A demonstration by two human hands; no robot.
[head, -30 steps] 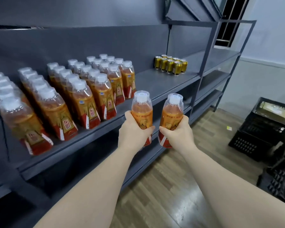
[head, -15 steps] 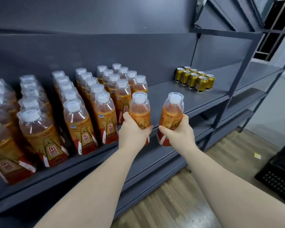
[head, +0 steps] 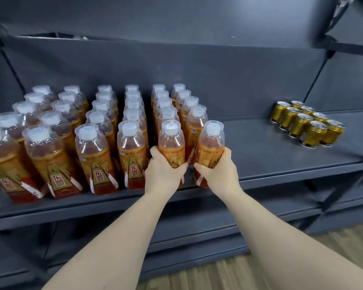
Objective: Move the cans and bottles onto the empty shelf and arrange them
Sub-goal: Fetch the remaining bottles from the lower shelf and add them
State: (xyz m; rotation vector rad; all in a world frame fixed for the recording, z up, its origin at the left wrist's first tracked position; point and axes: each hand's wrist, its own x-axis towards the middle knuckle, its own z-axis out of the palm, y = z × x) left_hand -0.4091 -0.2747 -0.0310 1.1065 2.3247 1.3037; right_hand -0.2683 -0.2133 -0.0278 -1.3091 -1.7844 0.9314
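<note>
My left hand (head: 164,174) grips an orange drink bottle (head: 171,143) with a clear cap cover, at the front of a row on the dark grey shelf (head: 270,162). Just to its right, my right hand (head: 220,174) grips a second, matching bottle (head: 211,145). Both bottles stand upright at the shelf's front edge, at the right end of several rows of the same bottles (head: 96,147). Whether their bases touch the shelf is hidden by my hands. A cluster of gold cans (head: 306,124) stands farther right on the same shelf.
Bare shelf surface lies between the bottles and the gold cans. A back panel (head: 197,80) rises behind the shelf, and another shelf overhangs above. Lower shelves (head: 197,231) sit below, with wooden floor (head: 239,273) at the bottom right. A slanted frame post (head: 321,65) stands at the right.
Both hands have carried their bottles forward and left, from in front of the shelf to the right end of the bottle rows. The view has turned left toward the shelf.
</note>
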